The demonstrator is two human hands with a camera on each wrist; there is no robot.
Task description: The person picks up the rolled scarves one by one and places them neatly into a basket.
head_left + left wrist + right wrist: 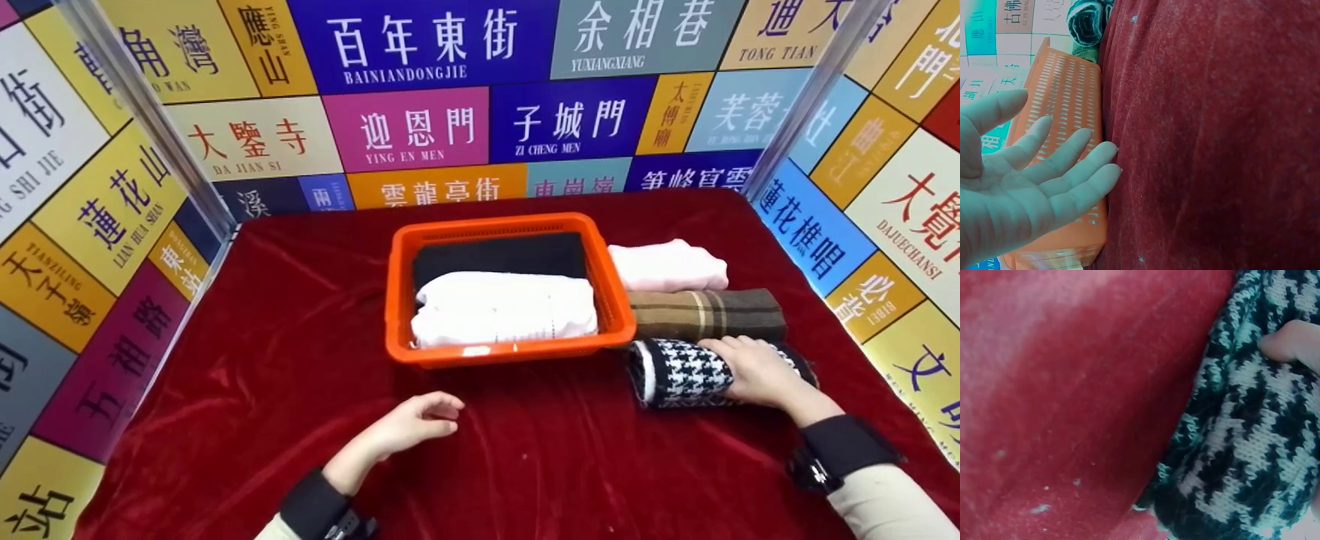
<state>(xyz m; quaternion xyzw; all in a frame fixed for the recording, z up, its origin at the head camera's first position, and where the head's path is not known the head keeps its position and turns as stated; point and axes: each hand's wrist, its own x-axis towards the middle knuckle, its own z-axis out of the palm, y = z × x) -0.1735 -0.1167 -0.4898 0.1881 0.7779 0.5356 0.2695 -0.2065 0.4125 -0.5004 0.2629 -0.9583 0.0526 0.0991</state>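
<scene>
In the head view, my right hand [757, 373] grips a rolled black-and-white houndstooth knit [686, 375] from above, right of the basket. Close up in the right wrist view, the thumb [1294, 343] presses into the coarse knit [1264, 439]. My left hand [412, 426] hovers before the basket with nothing in it; in the left wrist view its fingers [1081, 183] are spread and relaxed. An orange plastic basket [510, 354] holds a folded white cloth [506, 309] at the front and a black cloth [502, 253] behind it.
Behind the houndstooth roll lie a brown plaid roll [705, 315] and a pale pink roll [667, 265], both beside the basket's right wall. Dark red velvet [300, 322] covers the table. Panels with Chinese place names [420, 127] stand around the back and sides.
</scene>
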